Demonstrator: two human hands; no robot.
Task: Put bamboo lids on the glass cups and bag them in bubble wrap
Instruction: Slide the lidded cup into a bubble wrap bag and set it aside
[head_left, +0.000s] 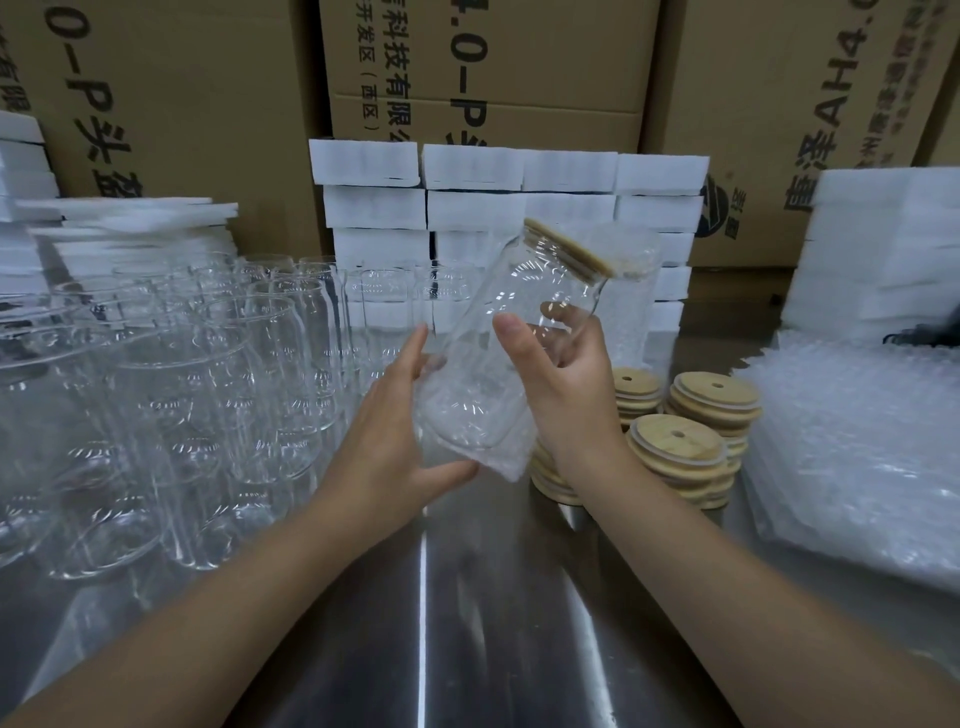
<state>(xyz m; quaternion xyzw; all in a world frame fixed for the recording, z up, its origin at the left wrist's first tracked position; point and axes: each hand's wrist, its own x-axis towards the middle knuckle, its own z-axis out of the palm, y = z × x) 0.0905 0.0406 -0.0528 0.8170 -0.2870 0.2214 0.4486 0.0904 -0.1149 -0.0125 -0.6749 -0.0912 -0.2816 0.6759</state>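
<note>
A clear glass cup (511, 332) with a bamboo lid (569, 248) on its mouth is held tilted above the table, lid end up and to the right. A bubble wrap bag (631, 312) lies around and behind it, its lower end bunched under the cup's base. My right hand (563, 384) grips the cup's side, thumb in front. My left hand (395, 447) cups the base and the bag's bottom end. Stacks of bamboo lids (691, 436) sit just right of my hands. Several bare glass cups (208, 374) stand on the left.
A pile of bubble wrap bags (857, 441) lies at the right. White foam blocks (509, 208) are stacked behind, with more at the far left and right. Large cardboard boxes (483, 67) form a wall at the back. The table is shiny steel (467, 623).
</note>
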